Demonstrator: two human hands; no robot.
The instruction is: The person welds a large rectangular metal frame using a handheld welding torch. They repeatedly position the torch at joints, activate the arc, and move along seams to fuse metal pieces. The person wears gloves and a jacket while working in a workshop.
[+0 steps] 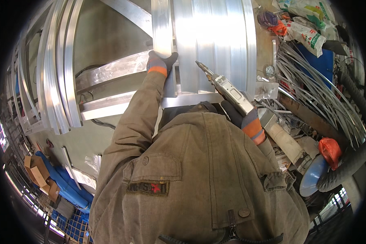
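Observation:
My left hand [160,65], in a dark glove with an orange cuff, grips the near end of a long silvery metal profile [162,28]. Its thumb lies along the right side, with the other fingers at the left. In my right hand [240,118], gloved alike, is a grey hand-held power tool [231,91] with a narrow pointed nose. The nose points up and left, over a row of bright ribbed metal profiles [211,49] lying side by side. From this view I cannot tell whether the tip touches them. My right fingers are partly hidden behind the tool's body.
Crossbars [110,75] of a metal frame run left from the profiles. More long profiles [55,69] stand farther left. At right are a heap of thin metal strips [309,77], plastic bags [307,36], a red bag [330,153] and a thick grey hose [345,168]. Cardboard boxes [40,175] sit lower left.

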